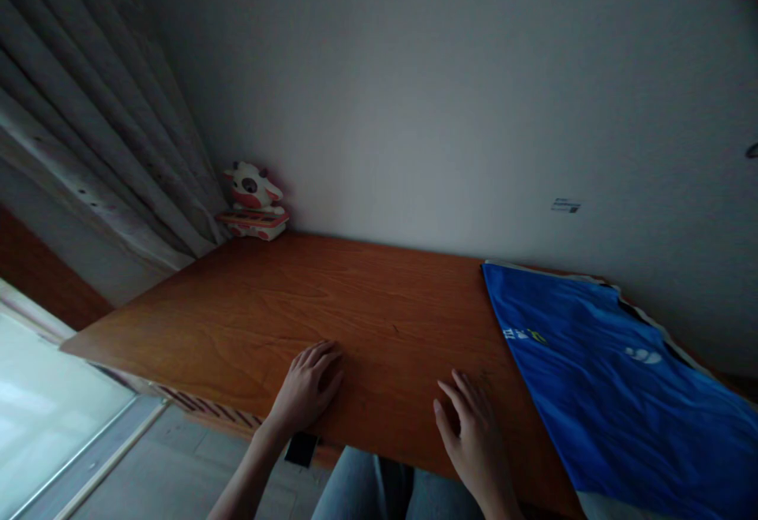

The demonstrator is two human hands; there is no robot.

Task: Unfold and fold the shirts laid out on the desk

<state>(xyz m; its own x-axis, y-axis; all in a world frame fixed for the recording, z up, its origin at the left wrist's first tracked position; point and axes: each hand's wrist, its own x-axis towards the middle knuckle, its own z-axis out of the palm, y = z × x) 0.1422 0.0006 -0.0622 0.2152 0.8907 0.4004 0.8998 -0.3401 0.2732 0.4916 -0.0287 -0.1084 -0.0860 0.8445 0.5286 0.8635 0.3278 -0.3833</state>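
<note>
One wooden table (367,299), reddish brown with visible grain, its far edge against a pale wall (384,110). Left hand (306,386): palm down near the front edge, fingers together and gently bent, thumb apart from them, resting on the wood. Right hand (470,421): near the same edge, fingers loosely curved, thumb set away from them; full contact with the surface cannot be told. The two hands stand well apart, bare wood between them. One blue cloth (616,394), glossy, creased, with white and yellow-green markings, lying over the table's right end, just beside the right hand, with a strip of wood between. One cow-like toy (254,200), white and red, set upright at the far left corner, beside a pale draped curtain (100,110). One small printed label (565,205) on the wall, above the cloth; text illegible. Below the front edge: blue jeans (347,488), a small dark panel (301,450) and grey floor (201,457).
</note>
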